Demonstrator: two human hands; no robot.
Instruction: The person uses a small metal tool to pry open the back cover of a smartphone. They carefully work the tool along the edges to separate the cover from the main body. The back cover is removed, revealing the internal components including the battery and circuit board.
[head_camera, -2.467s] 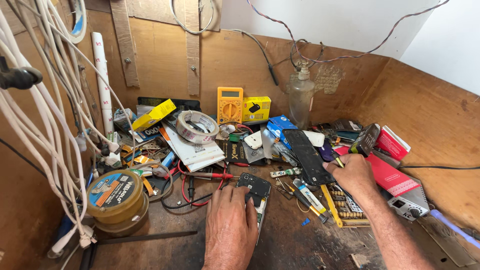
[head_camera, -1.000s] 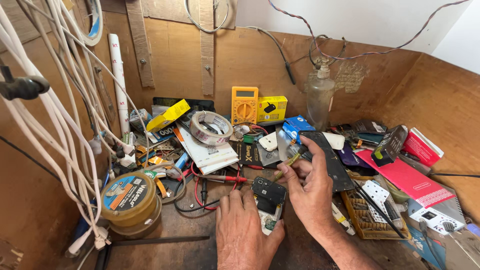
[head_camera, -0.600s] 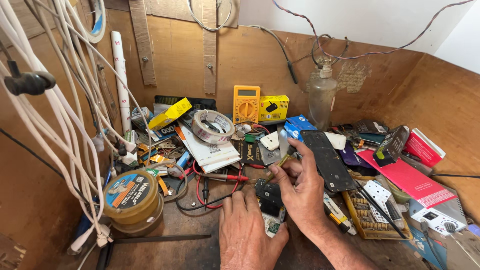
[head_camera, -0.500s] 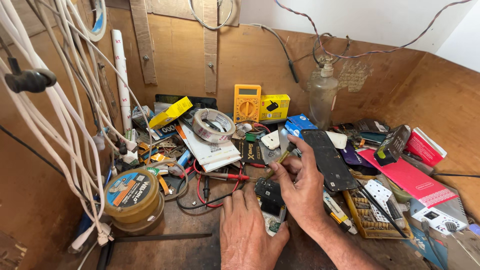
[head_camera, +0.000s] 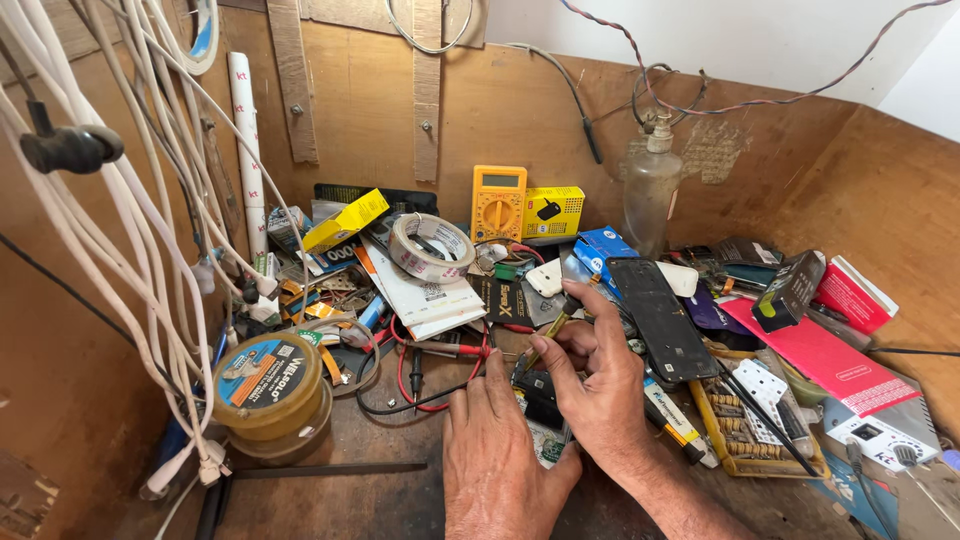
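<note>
Left hand (head_camera: 505, 455) flat, palm down, pinning small circuit board (head_camera: 545, 440) to table (head_camera: 380, 440); grips nothing. Right hand (head_camera: 600, 385) pinched round screwdriver (head_camera: 545, 335), yellow handle by fingertips, shaft angling down left toward dark device (head_camera: 540, 385) just past left fingertips. Judgement: work early to mid; tip at device, board mostly hidden under palm, nothing visibly freed. Beyond right hand: black phone frame (head_camera: 660, 315). Further: tape roll (head_camera: 430, 247), yellow multimeter (head_camera: 497, 203) at far wall.
</note>
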